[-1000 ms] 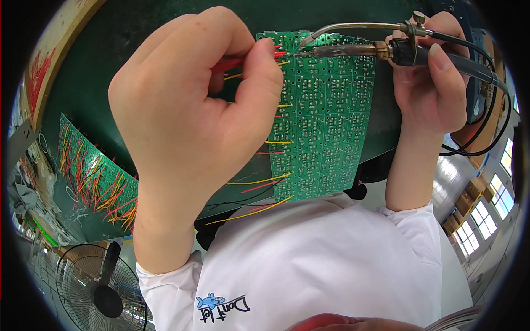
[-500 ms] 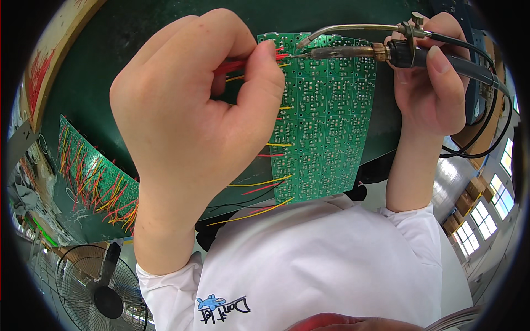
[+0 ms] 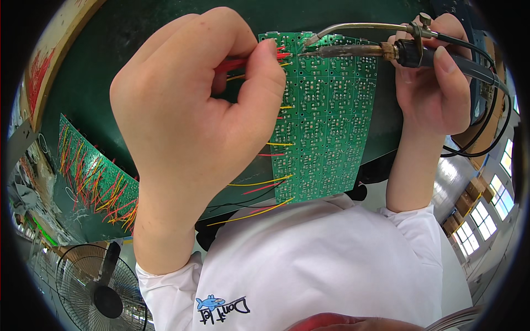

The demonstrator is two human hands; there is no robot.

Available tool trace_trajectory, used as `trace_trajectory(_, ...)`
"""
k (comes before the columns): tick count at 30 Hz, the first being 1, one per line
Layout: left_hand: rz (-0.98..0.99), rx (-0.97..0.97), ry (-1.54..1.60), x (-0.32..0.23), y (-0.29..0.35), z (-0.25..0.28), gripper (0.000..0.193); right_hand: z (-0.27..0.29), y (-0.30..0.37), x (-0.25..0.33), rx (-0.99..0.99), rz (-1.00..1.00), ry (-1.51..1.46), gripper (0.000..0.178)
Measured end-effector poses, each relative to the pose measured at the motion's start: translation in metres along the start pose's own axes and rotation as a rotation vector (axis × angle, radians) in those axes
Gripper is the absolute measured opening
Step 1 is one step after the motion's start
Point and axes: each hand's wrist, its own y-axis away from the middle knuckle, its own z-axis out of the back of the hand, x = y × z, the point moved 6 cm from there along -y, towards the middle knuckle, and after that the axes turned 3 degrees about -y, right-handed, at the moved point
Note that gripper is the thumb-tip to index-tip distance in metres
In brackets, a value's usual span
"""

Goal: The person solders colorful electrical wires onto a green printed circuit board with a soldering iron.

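Note:
A green circuit board panel (image 3: 326, 127) lies in front of me, dotted with solder joints. Red, yellow and black wires stick out from its left edge. My left hand (image 3: 193, 94) is closed in a pinch on a bunch of red wires (image 3: 234, 65), whose tips lie over the board's upper left corner. In my right hand (image 3: 433, 83) is a soldering iron (image 3: 408, 54) with a thin metal feed tube (image 3: 353, 26) clamped above it. The iron's tip points left over the board's top row, slightly right of the red wire ends.
Another green board (image 3: 99, 171), crowded with red and yellow wires, lies at the left on the dark green tabletop (image 3: 138, 41). Black cables (image 3: 491, 127) hang from the iron at the right. A black fan (image 3: 105, 292) stands at the lower left.
My right hand has drawn the soldering iron slightly to the right, so its tip is farther from the red wire ends. My left hand has hardly moved.

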Motion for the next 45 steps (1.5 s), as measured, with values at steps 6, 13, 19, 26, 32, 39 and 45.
trace_trajectory(6,0.015,0.063,-0.076,-0.003,-0.001,0.0,0.015,0.0,0.004,0.0,-0.098,-0.042,-0.025,0.021)
trace_trajectory(13,0.096,0.005,-0.044,0.001,0.002,0.0,0.014,0.001,0.002,0.0,-0.063,-0.011,-0.05,0.023)
trace_trajectory(19,0.091,-0.013,-0.02,-0.002,0.003,0.001,0.014,0.005,0.005,0.006,-0.134,-0.058,-0.026,0.023)
trace_trajectory(26,-0.06,0.093,-0.116,-0.016,-0.015,0.006,0.014,0.004,0.004,0.002,-0.066,-0.039,-0.037,0.023)
trace_trajectory(32,0.139,0.321,-0.127,-0.023,-0.023,0.0,0.015,0.006,0.001,0.004,-0.058,-0.031,-0.004,0.024)
trace_trajectory(39,-0.081,-0.021,-0.356,-0.02,-0.016,0.033,0.014,0.01,0.002,0.001,-0.046,-0.034,-0.105,0.026)
trace_trajectory(45,-0.021,-0.347,-0.224,-0.038,-0.014,0.076,0.012,0.01,0.009,0.013,-0.177,0.004,-0.071,0.025)
